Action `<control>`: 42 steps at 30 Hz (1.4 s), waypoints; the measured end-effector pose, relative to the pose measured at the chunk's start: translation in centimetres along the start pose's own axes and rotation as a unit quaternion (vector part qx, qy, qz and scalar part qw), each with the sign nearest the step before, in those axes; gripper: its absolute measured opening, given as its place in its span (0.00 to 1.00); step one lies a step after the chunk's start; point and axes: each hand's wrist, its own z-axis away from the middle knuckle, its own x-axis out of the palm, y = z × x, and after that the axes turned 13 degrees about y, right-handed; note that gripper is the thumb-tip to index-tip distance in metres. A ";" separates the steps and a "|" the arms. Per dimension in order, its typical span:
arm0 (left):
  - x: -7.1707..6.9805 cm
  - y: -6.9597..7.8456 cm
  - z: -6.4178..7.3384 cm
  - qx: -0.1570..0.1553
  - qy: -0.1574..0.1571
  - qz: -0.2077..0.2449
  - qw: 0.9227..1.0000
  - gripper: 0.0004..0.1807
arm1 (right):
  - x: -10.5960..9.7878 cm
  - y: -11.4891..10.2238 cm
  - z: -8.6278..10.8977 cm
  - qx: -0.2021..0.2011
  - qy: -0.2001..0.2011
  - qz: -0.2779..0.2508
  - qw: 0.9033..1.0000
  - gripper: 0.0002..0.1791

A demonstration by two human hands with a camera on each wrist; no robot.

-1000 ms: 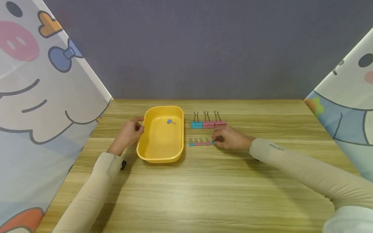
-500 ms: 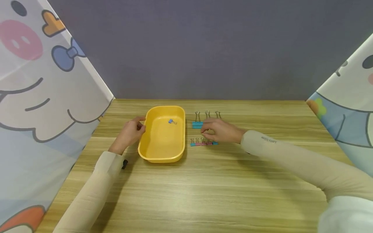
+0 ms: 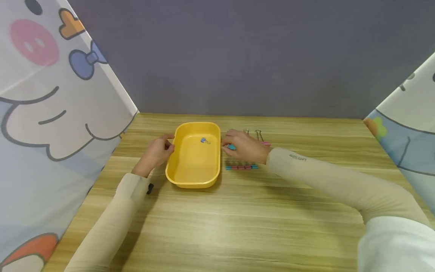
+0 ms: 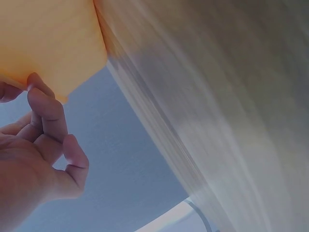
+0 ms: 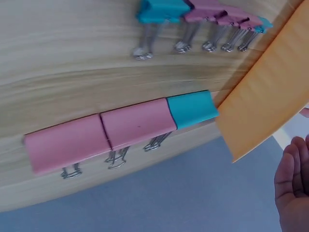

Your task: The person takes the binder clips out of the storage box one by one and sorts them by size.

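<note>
My left hand is at the left rim of a yellow plastic tray; in the left wrist view its fingers pinch the tray's rim. A small blue binder clip lies inside the tray. Close to the right rim, my right hand hovers over the large binder clips with its fingers loosely bent. Nothing shows in it, though its fingertips are partly out of the right wrist view. Beneath it, a large blue binder clip lies beside two large pink binder clips.
Nearer me, several small pink and blue binder clips form a row right of the tray. The wooden table meets a grey panel at the back. Cartoon-printed cloths flank both sides.
My right hand has moved left and away from me, from the small clips' right end toward the tray's right rim. The left hand stays at the tray; the head view has shifted slightly.
</note>
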 end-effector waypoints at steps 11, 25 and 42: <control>0.1 0.2 -0.1 -0.002 0.000 -0.004 1.000 0.22 | 2.3 -0.3 -2.9 0.010 0.009 0.022 1.000 0.03; 0.3 0.0 -0.4 0.003 0.007 0.002 1.000 0.22 | 5.8 0.3 -7.7 0.095 -0.046 0.033 0.994 0.11; 0.1 0.0 -0.1 0.008 0.010 0.011 1.000 0.22 | 8.6 0.4 -10.2 0.210 -0.163 0.077 0.961 0.10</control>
